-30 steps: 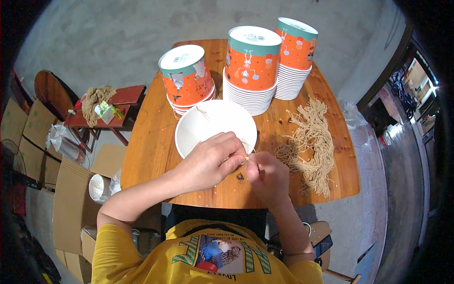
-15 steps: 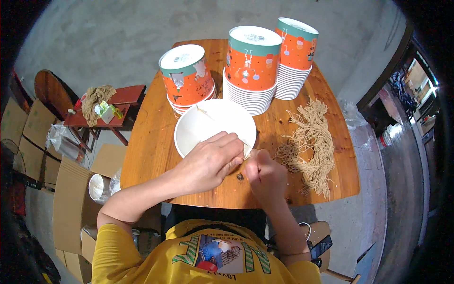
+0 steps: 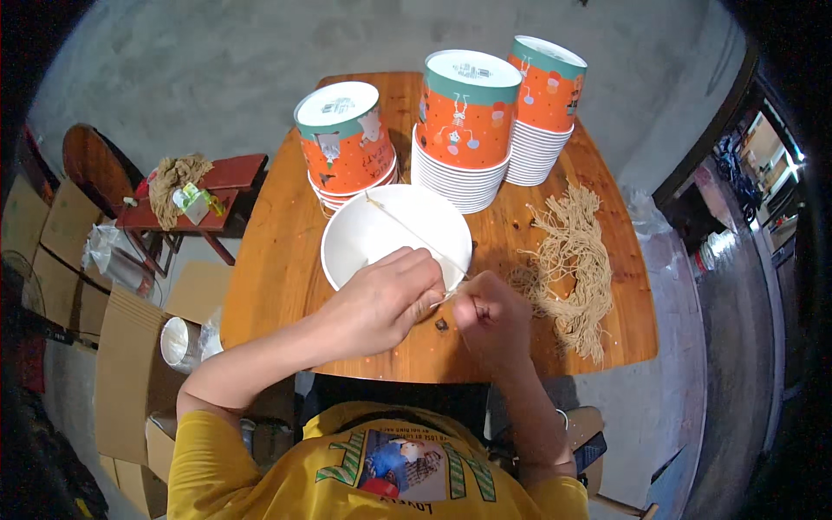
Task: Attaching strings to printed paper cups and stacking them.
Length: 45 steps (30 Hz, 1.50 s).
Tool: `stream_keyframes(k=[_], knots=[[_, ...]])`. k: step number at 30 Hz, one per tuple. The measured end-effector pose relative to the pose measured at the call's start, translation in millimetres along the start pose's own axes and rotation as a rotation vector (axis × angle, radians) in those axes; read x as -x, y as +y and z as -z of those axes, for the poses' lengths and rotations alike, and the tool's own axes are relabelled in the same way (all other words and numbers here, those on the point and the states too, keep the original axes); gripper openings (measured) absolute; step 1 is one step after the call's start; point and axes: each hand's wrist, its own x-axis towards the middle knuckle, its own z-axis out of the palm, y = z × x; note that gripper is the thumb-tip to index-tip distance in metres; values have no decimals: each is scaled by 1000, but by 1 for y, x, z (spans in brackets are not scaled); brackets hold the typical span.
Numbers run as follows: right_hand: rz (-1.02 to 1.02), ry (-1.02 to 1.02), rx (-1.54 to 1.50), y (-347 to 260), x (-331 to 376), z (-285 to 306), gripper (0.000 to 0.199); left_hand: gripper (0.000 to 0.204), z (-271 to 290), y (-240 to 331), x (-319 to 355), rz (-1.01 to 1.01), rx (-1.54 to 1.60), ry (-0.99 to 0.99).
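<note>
A white paper bucket (image 3: pixel 368 230) stands mouth up near the middle of the table, its hollow facing me. Thin tan string (image 3: pixel 418 236) runs across its mouth from the far left rim to my hands at the near right rim. My left hand (image 3: pixel 392 299) is closed, pinching the string at the near rim and covering part of the bucket. Just right of it, my right hand (image 3: pixel 496 319) is a closed fist with the string's end in it. The fingertips and the exact spot where string meets rim are partly hidden.
Upside-down orange and green paper buckets stand in three stacks: left (image 3: pixel 351 152), middle (image 3: pixel 468 117) and right (image 3: pixel 548 95). A bundle of tan string (image 3: pixel 582 286) lies on the wooden table (image 3: pixel 277 251) at right. Cardboard boxes (image 3: pixel 130 364) and a red bench (image 3: pixel 230 178) are left.
The string now stretches tight across the bucket's mouth, where only a short piece showed at the far rim. My right hand has shifted slightly away from the left one.
</note>
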Motion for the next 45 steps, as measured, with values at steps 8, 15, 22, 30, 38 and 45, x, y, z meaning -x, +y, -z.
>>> stream_keyframes(k=[8,15,22,30,38,45], knots=[[206,20,129,-13,2,5,11,10,-4,2,1,-4,-62,146],[203,-55,295,-19,1,3,14,17,0,10,6,-47,-119,97],[-75,-85,-198,-18,-1,5,9,10,-3,4,19,62,-20,157],[490,47,147,-35,-16,20,17,8,-4,16,23,188,246,195],[591,-30,301,-47,-17,32,18,7,-5,16,28,294,348,228],[675,-22,407,-40,-16,31,16,6,-5,13,29,213,205,153]])
